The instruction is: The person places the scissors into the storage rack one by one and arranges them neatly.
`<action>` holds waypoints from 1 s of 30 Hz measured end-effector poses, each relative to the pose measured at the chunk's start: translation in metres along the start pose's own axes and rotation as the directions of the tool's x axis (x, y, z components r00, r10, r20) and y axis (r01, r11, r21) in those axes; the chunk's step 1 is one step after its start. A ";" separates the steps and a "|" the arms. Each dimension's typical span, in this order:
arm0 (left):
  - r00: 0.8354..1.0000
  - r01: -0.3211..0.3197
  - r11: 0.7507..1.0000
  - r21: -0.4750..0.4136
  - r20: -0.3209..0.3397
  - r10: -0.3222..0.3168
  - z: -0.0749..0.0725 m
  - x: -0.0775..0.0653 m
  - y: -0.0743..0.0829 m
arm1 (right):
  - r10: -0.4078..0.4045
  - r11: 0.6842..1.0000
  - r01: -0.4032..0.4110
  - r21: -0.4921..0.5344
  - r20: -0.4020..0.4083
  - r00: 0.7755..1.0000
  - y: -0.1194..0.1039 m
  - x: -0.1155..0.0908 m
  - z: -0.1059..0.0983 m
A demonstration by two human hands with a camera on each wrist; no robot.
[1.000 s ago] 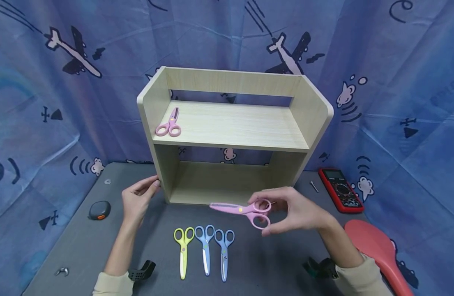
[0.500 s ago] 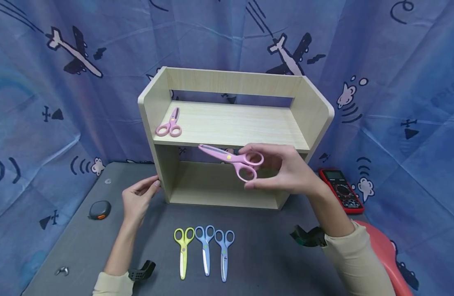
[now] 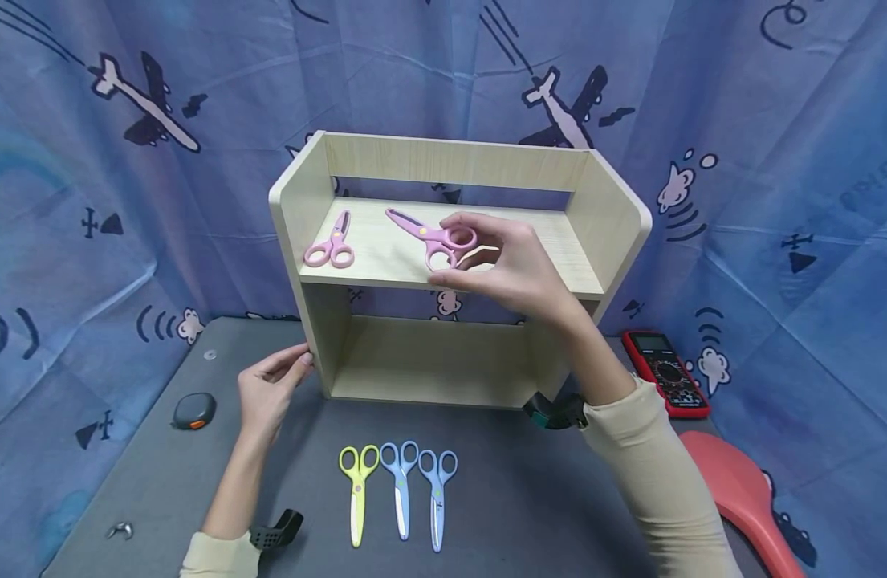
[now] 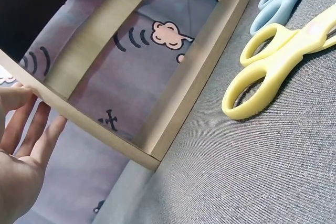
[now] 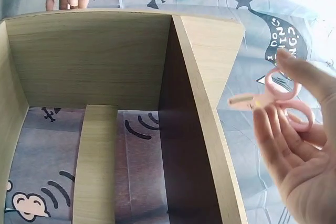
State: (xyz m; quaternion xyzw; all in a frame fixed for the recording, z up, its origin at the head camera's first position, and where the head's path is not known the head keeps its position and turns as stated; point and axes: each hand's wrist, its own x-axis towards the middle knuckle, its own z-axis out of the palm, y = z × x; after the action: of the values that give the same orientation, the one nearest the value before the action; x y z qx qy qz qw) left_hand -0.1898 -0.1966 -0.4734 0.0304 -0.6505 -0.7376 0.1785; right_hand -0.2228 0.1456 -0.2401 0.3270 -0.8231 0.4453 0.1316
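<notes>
My right hand (image 3: 511, 265) pinches a pair of pink scissors (image 3: 414, 227) by the handle loops, in front of and above the upper shelf of a pale wooden shelf unit (image 3: 472, 281). The blades point left. In the right wrist view the pink scissors (image 5: 268, 99) are beside the unit's upper edge. My left hand (image 3: 270, 389) touches the outer left side of the unit; its fingertips (image 4: 59, 123) rest against the panel edge in the left wrist view. Another pair of pink scissors (image 3: 332, 242) lies at the left end of the upper shelf, blades toward the back.
On the grey table are yellow scissors (image 3: 358, 486) and two blue scissors (image 3: 400, 482), handles toward the unit. To the right lie a red multimeter (image 3: 665, 373) and a red paddle-shaped object (image 3: 735, 482). A dark rounded device (image 3: 194, 410) and a small metal piece (image 3: 121, 530) lie left.
My right hand has lifted the pink scissors from in front of the unit's base up to the upper shelf, moving leftward. My left hand has stayed at the side panel.
</notes>
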 end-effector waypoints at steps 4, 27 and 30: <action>1.000 0.005 1.000 -0.008 -0.003 -0.005 0.000 0.000 0.001 | 0.008 0.998 -0.008 -0.069 -0.005 1.000 0.001 0.019 0.008; 1.000 -0.004 1.000 -0.016 -0.005 0.003 0.001 -0.001 0.001 | 0.133 0.954 -0.127 -0.273 0.005 0.991 0.008 0.060 0.063; 1.000 -0.004 1.000 -0.010 -0.005 0.004 0.001 -0.001 0.001 | 0.148 0.937 -0.142 -0.318 -0.006 0.989 0.008 0.060 0.067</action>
State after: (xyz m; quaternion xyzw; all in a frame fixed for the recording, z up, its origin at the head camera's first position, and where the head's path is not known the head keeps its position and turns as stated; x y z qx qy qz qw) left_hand -0.1892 -0.1956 -0.4719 0.0303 -0.6465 -0.7403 0.1816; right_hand -0.2676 0.0684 -0.2530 0.2439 -0.9070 0.3125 0.1420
